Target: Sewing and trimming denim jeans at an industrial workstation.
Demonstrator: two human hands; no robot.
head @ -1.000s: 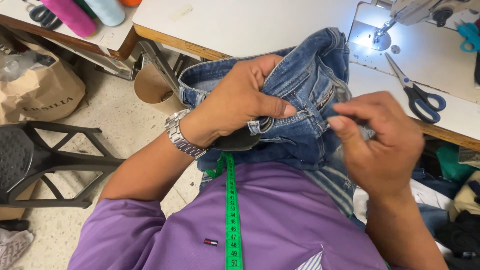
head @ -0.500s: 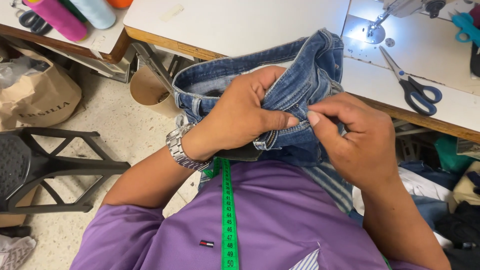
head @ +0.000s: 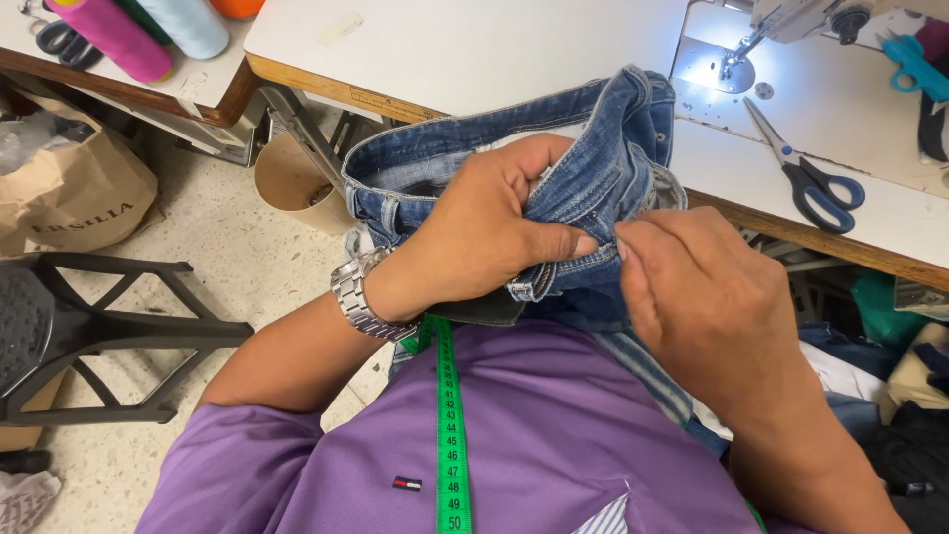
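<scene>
Both hands: closed on one garment, the pair of blue denim jeans [head: 593,168], which is held up in front of the chest, just off the near edge of the white tabletop [head: 474,49].
Left hand: the left hand [head: 484,232] is clamped shut over the bunched waistband, thumb stretched rightward along the stitched edge and fingers curled out of sight behind the cloth.
Right hand: the right hand [head: 702,297] is closed in a fine pinch at the same edge, fingertips pressed on the denim beside the left thumb tip; whether anything small is held in the pinch cannot be told.
Deciding relation: the folded denim edge runs left to right between the two hands, and the pinch point lies just where the left thumb ends, so the two hands are touching or nearly so.
Nearer hand: the right hand is set at the free end of the edge; the left is wrapped around the bulk.
Jeans, far part: the waistband loop is draped up against the near edge of the tabletop.
Nearby: blue-handled steel scissors [head: 811,178] are laid on the tabletop towards its right edge, well apart from both hands; a green measuring tape [head: 450,425] is hung down the purple shirt.
</scene>
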